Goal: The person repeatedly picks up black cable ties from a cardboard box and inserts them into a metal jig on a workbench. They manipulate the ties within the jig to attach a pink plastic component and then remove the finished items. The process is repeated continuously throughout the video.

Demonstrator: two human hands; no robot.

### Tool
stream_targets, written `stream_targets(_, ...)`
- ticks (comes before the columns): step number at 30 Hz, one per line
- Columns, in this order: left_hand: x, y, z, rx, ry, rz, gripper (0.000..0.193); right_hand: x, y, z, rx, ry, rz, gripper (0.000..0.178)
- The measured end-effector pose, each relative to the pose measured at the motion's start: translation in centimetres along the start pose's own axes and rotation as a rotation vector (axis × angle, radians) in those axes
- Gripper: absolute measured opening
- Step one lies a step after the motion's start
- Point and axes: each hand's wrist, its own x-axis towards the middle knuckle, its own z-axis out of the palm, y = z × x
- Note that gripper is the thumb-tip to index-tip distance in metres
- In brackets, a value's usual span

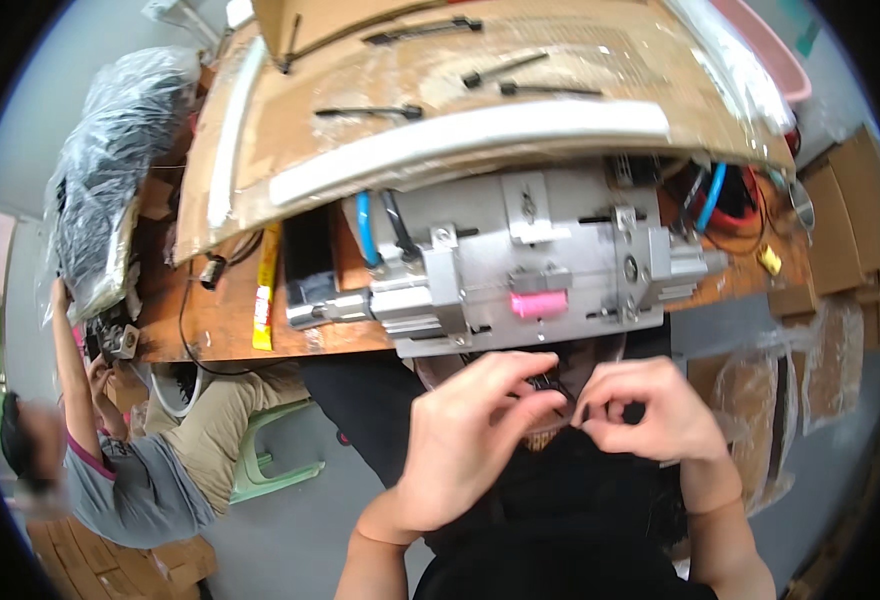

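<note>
My left hand is raised over my lap, thumb and fingers curled round a small dark part that is mostly hidden. Close beside it, my right hand makes a pinch, with a tiny dark tip showing at the fingertips, too small to name. Beneath both hands, a translucent bowl shows in part. Just beyond them lies a metal clamping fixture at the bench edge, a pink block in its middle.
Cardboard with several black rods covers the back of the wooden bench. A yellow tube and blue hose lie left. A co-worker sits at far left beside a green stool. Boxes stand right.
</note>
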Motion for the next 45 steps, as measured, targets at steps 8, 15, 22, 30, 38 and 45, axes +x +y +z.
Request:
stream_targets(8, 12.5, 0.0, -9.4, 0.648, 0.455, 0.336, 0.021, 4.9, -5.4, -2.2, -0.591, 0.082, -0.393, 0.015)
stream_targets(15, 15.9, 0.9, -9.0, 0.651, 0.124, 0.404, 0.022, 25.3, -9.4, -11.3, -1.239, 0.495, -0.582, 0.011)
stream_targets(22, 11.5, -0.3, -7.8, 0.558, 0.410, 0.511, 0.017, 27.2, -10.2, -10.3, -1.344, 0.335, -0.404, 0.012)
stream_targets(30, -0.2, -4.3, 2.9, 0.621, 0.283, 0.471, 0.067, 11.6, -11.0, -8.2, -0.069, 0.447, -0.408, 0.020)
stream_targets(38, 0.9, -5.3, 5.6, 0.870, 0.147, 0.388, 0.065, 4.0, -6.3, -8.3, -0.060, 0.536, -0.628, 0.032)
stream_targets(45, 0.9, -5.6, 5.1, 0.867, 0.101, 0.366, 0.068, 1.7, -2.3, -1.7, -0.306, 0.645, -0.499, 0.041)
